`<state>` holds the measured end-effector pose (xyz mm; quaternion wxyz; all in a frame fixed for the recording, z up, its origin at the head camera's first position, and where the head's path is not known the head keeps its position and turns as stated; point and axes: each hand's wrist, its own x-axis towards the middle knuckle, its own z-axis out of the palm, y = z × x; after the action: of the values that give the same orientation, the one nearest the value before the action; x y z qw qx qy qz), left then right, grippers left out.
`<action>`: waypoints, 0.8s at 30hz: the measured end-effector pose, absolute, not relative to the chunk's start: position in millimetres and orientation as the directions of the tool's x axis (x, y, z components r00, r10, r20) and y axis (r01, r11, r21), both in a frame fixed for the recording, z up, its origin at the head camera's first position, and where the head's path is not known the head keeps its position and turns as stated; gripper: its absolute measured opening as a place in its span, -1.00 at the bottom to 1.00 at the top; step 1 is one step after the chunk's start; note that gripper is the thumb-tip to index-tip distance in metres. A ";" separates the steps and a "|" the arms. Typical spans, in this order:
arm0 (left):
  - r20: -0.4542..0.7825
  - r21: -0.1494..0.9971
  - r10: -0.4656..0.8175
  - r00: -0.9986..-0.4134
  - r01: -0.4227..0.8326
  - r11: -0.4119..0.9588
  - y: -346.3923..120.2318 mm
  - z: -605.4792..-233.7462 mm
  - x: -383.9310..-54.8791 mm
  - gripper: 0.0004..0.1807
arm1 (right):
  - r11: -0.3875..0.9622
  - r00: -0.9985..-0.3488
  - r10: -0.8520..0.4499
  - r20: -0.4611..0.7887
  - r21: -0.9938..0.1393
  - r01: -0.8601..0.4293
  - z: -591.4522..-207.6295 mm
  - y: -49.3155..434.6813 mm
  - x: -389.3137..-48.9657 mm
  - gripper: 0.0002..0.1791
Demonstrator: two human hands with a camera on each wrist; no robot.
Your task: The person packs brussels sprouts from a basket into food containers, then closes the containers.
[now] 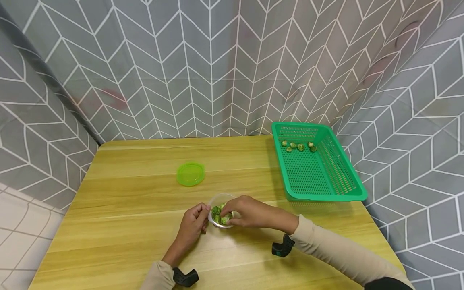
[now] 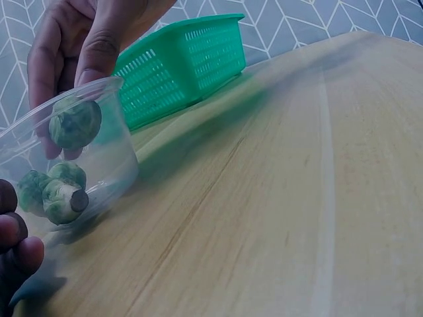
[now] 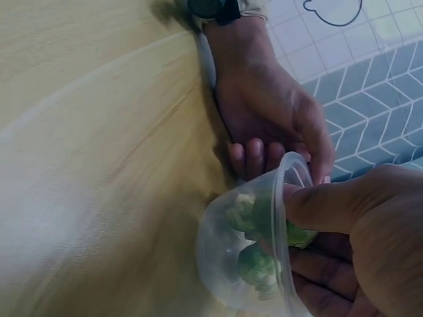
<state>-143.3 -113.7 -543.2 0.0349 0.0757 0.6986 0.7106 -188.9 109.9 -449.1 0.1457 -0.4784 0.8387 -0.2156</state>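
Note:
A clear round plastic tub [image 1: 222, 199] stands on the table with several Brussels sprouts [image 1: 216, 210] in it. My left hand [image 1: 193, 221] pinches the tub's rim on its left side between thumb and fingers. From the right, my right hand [image 1: 250, 211] reaches over the rim, its fingers inside the tub. In the left wrist view those fingers hold one Brussels sprout [image 2: 75, 123] above others at the bottom [image 2: 65, 198]. The right wrist view shows the right thumb [image 3: 324, 206] over the tub's edge, partly hiding the sprouts.
A green plastic basket [image 1: 284, 177] with several Brussels sprouts [image 1: 301, 147] at its far end stands at the table's right edge. Behind the tub lies a light green round lid [image 1: 190, 174]. Grey patterned curtains [image 1: 210, 72] enclose the wooden table [image 1: 127, 193].

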 end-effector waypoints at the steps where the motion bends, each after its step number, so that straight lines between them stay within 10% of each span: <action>1: 0.058 0.998 0.154 -0.986 0.056 -0.021 -113.7 -543.3 -143.2 -0.58 | 0.449 -0.498 -0.866 -0.041 -0.500 -0.741 -449.1 109.3 -189.3 -0.74; 24: 0.073 0.997 0.152 -0.986 0.070 -0.026 -113.3 -544.6 -143.9 -0.58 | 0.423 -0.492 -0.869 -0.047 -0.586 -0.691 -453.2 105.5 -193.7 -0.76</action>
<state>-143.9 -113.3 -544.6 0.0288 0.0794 0.6974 0.7117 -193.7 105.5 -453.2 0.1743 -0.4728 0.8252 -0.2551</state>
